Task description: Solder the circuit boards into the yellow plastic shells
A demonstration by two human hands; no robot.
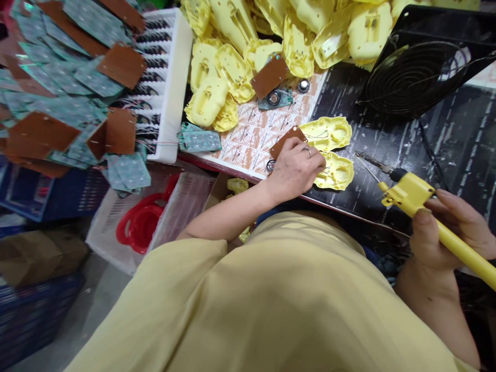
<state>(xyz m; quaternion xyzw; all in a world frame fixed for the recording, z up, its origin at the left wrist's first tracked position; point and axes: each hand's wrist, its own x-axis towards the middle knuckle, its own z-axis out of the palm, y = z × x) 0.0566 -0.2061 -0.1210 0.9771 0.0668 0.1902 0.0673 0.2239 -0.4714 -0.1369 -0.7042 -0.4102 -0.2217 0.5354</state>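
Note:
My left hand [297,168] is closed, its fingers bent down over the near end of two yellow plastic shell halves. The fingertips are hidden, so what they pinch cannot be made out. One shell half [329,133] lies farther off with thin wires across it; the other half [335,171] lies nearer, partly under my hand. Just beyond my knuckles rests a brown circuit board [285,142]. My right hand [445,232] grips a yellow soldering iron [416,194] with a thin solder-feed tube. Its tip points left, a little right of the shells and apart from them.
Many yellow shells [240,62] are heaped at the back. A black fan [411,72] stands back right. Circuit boards [58,77] pile up on the left beside a white foam tray [174,88]. A speaker [303,85] lies behind. Crates [112,222] stand below the table.

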